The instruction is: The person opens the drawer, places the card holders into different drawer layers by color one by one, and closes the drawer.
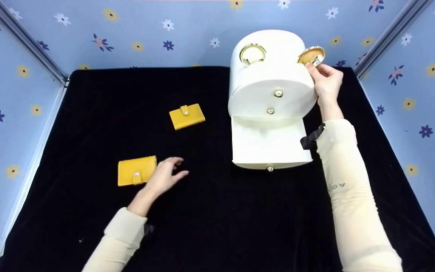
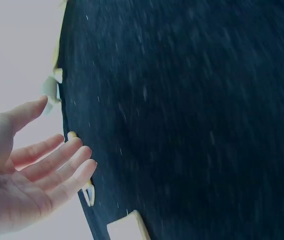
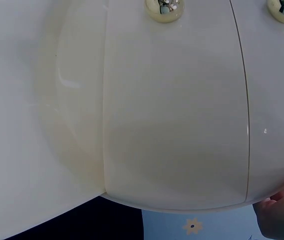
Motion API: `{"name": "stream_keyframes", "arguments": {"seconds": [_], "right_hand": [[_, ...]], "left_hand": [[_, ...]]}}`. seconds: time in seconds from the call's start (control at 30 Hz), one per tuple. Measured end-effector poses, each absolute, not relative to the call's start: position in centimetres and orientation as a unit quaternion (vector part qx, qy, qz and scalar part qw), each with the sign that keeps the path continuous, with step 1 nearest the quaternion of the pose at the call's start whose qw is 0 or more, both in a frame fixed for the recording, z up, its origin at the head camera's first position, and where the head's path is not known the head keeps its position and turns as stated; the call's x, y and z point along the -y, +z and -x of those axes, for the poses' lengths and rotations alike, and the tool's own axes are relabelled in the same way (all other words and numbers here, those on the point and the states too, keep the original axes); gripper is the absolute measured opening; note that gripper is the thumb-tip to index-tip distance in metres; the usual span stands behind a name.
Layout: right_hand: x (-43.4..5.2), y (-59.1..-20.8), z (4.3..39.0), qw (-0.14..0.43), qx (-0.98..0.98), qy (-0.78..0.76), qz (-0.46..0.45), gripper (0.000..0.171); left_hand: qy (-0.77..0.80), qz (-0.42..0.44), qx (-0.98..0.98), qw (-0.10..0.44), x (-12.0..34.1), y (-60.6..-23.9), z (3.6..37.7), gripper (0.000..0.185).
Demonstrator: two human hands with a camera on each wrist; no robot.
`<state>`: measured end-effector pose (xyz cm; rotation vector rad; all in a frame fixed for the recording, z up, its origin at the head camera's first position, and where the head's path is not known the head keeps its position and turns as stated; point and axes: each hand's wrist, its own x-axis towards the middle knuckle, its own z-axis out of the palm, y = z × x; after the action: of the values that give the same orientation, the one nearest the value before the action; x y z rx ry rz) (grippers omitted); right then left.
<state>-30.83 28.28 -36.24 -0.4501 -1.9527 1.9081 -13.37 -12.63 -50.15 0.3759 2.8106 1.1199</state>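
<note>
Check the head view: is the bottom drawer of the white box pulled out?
Yes, the bottom drawer juts forward from the white box while the upper drawers sit flush.

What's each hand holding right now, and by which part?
The right hand pinches the round gold lid of the white box at its lower edge. The left hand holds nothing.

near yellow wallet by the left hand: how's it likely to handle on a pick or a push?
The near yellow wallet lies flat and thin, so it probably won't roll or tip. Its snap tab looks closed, so it likely lifts as one piece. On the black cloth it may drag rather than slide. The left hand is open beside it.
</note>
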Motion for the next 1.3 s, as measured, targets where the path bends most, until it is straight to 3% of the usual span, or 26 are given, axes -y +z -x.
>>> {"name": "stream_keyframes", "arguments": {"seconds": [0.37, 0.7, 1.3], "right_hand": [[-28.4, -36.3, 30.7, 0.187, 0.696, 0.674, 0.162, 0.018], [-28.3, -36.2, 30.6, 0.188, 0.696, 0.674, 0.161, 0.021], [-28.3, -36.2, 30.7, 0.194, 0.696, 0.674, 0.155, 0.016]], "left_hand": [[0.299, -0.103, -0.948, 0.039, 17.1, -49.7, 13.5, 0.047], [0.292, -0.117, -0.948, 0.054, 20.3, -50.2, 13.5, 0.064], [0.257, -0.133, -0.957, 0.033, 23.1, -52.5, 14.2, 0.085]]}}
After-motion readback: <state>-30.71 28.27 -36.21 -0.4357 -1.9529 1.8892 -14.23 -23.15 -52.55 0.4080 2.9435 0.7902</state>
